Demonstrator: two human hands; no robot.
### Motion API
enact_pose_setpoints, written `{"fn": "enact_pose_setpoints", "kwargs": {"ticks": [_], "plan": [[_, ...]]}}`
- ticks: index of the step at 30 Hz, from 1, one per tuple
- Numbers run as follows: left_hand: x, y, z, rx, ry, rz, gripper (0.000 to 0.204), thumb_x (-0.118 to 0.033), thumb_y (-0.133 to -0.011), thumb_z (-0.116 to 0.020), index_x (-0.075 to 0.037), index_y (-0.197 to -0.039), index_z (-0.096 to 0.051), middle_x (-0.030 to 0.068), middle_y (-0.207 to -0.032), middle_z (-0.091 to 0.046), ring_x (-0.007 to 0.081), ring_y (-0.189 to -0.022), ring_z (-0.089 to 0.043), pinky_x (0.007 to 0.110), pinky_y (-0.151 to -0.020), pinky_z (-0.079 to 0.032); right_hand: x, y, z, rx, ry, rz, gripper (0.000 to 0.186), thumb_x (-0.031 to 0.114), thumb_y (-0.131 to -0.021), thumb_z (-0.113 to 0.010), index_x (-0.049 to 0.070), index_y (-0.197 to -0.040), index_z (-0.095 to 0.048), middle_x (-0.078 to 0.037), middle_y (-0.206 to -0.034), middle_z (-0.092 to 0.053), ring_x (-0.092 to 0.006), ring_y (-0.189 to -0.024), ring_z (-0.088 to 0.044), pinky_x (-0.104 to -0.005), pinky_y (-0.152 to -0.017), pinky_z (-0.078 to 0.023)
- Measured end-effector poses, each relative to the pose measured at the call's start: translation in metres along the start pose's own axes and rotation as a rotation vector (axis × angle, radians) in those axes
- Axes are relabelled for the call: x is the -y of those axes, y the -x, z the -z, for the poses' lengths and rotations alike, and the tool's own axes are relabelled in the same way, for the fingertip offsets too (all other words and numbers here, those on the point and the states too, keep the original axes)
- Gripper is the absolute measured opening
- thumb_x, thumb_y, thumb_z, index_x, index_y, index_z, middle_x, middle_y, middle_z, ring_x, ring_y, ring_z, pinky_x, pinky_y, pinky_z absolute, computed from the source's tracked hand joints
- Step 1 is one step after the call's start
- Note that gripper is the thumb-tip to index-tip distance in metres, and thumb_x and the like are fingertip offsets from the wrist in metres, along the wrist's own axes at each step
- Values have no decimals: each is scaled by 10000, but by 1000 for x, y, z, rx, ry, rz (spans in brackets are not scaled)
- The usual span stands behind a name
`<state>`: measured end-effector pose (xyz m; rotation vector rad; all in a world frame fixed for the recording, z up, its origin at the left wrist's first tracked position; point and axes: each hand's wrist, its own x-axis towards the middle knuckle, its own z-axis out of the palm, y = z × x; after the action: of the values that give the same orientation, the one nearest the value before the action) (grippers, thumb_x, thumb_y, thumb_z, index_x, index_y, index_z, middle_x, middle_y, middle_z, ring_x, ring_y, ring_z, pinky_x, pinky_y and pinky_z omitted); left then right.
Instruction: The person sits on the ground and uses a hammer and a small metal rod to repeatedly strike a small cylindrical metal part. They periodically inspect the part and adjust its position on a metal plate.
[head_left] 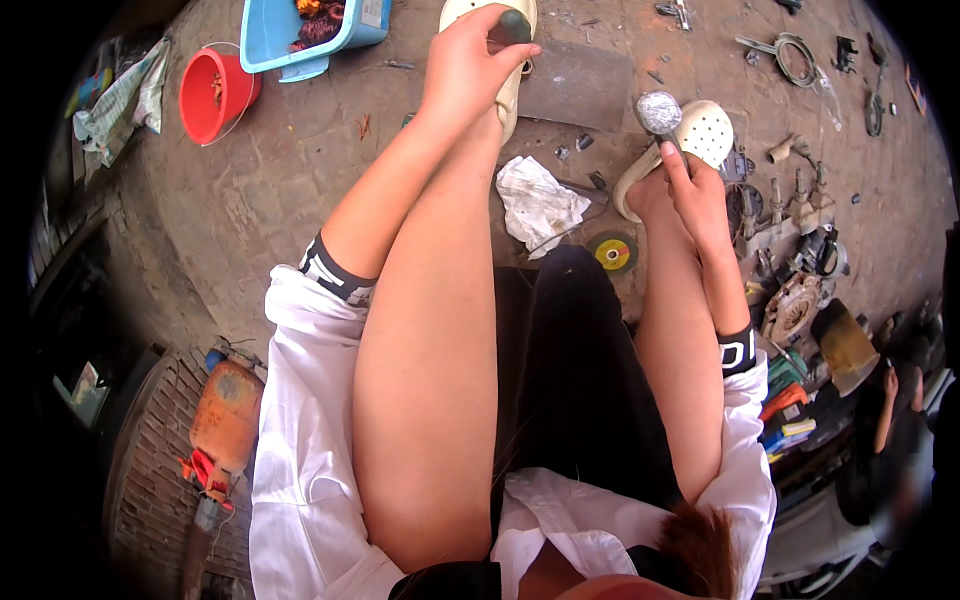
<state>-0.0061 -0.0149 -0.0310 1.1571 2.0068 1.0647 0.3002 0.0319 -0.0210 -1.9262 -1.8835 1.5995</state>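
Observation:
My left hand (470, 68) is closed over the cream clog (507, 112) on my left foot, pinching a dark, rounded grey-green piece (515, 27) between thumb and fingers. What that piece is, I cannot make out. Beside the other cream clog (706, 132), my right hand (694, 197) grips the dark handle of a tool with a round, shiny silver head (659, 112). The thumb lies along the handle and the head points up and away from me. A flat grey metal plate (577, 84) lies on the ground between my hands.
A crumpled white cloth (537, 204) and a cutting disc (613, 252) lie between my feet. At far left stand a red bucket (208, 98) and a blue basin (322, 48). Metal parts, including a round clutch-like plate (793, 307), crowd the right. Another person's arm (886, 408) shows there.

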Motion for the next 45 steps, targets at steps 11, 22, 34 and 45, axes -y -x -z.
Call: {"fn": "enact_pose_setpoints", "kwargs": {"ticks": [11,22,34,45], "plan": [[17,4,-8,-135,-183,-311,324,-188,-726,-864,-86,-995,-714,70,-878,-671,224,-829,-657,345,-739,-535,-6,0,2,20,27,11,617,535,-972,-612,-69,-863,-671,-125,-688,-619,-168,-687,-566,-340,-676,-484],[24,7,-5,-159,-126,-294,295,-182,-698,-874,-100,-950,-745,39,-817,-649,213,-840,-603,346,-749,-511,-3,0,2,38,30,-1,618,536,-972,-610,-74,-888,-671,-149,-726,-641,-173,-720,-585,-344,-709,-495],[28,10,-6,-147,-107,-285,276,-167,-694,-871,-124,-941,-756,39,-808,-648,210,-815,-607,338,-755,-516,-3,-1,-1,28,33,21,550,497,-981,-618,-41,-875,-657,-91,-711,-596,-148,-678,-540,-318,-657,-447],[30,9,-6,-125,-29,-268,290,-177,-681,-866,-109,-943,-761,23,-846,-703,210,-858,-606,335,-784,-516,16,7,0,37,-31,90,439,412,-1036,-574,22,-838,-602,62,-651,-451,-33,-559,-374,-235,-497,-293]]}}
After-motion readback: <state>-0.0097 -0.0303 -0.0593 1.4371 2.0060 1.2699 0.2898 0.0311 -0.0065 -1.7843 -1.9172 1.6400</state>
